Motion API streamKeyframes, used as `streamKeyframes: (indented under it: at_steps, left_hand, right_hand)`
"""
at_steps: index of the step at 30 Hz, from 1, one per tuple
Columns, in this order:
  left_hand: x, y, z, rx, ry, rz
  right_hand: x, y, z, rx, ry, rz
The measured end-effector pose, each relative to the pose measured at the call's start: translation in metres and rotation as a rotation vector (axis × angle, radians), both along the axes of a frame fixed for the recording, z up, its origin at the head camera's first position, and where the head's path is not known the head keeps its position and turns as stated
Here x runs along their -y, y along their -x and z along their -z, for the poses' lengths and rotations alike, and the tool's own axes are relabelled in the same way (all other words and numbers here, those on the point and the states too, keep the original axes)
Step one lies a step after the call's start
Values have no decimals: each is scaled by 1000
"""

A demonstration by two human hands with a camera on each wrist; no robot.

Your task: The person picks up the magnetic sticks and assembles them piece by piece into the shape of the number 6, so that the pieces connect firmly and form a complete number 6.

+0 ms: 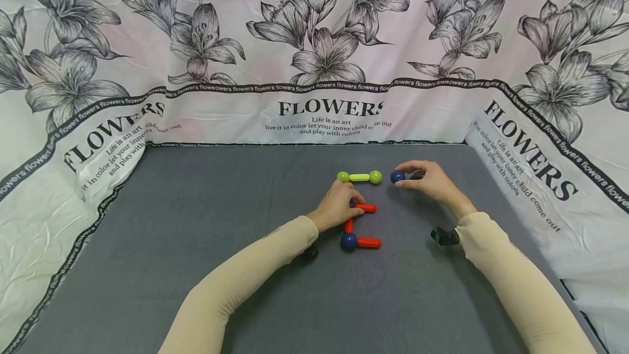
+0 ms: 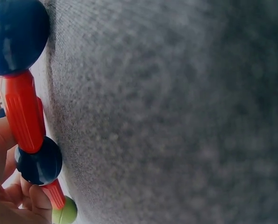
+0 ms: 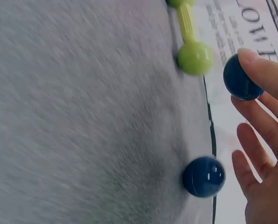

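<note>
A toy piece of red rods and blue balls lies on the table, with a lower blue ball (image 1: 348,242), a lower red rod (image 1: 368,242), an upright red rod (image 1: 349,226) and an upper red rod (image 1: 366,208). My left hand (image 1: 334,207) grips its upper corner, fingers around a second blue ball (image 2: 39,161) mostly hidden in the head view. Off to the right, my right hand (image 1: 432,180) pinches a loose blue ball (image 1: 397,177) between thumb and fingertips. Just beyond the left hand lies a green rod (image 1: 359,177) with a green ball (image 1: 375,177) at each end.
One more blue ball (image 3: 204,176) rests on the table by the right hand. A dark wrist device (image 1: 445,236) juts from the right sleeve. The grey tabletop (image 1: 196,201) meets a flower-printed cloth (image 1: 319,119) at its back and sides.
</note>
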State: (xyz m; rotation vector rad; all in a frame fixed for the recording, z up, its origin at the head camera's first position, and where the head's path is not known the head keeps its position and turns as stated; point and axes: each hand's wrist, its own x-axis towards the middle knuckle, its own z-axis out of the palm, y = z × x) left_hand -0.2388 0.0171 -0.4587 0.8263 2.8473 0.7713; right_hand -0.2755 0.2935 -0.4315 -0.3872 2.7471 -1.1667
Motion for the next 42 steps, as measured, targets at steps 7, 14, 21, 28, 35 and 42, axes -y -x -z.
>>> streamKeyframes:
  at_steps: [7,14,21,28,35,42]
  left_hand:
    - [0,-1,-1,-1,13,0]
    - [0,-3,-2,9,-5,-26]
    - [1,-5,-2,8,-30,-30]
    - [2,-5,-1,-9,-34,-28]
    - [2,-5,-1,-7,-37,-34]
    - [0,-6,-2,-16,-28,-43]
  right_hand:
    - [12,-22,2,-16,18,-33]
    - [19,-33,17,17,43,-51]
    - [22,-37,28,24,58,-66]
    - [25,-39,32,24,65,-93]
    - [28,-40,35,17,62,-101]
    - [29,-40,35,24,87,-107]
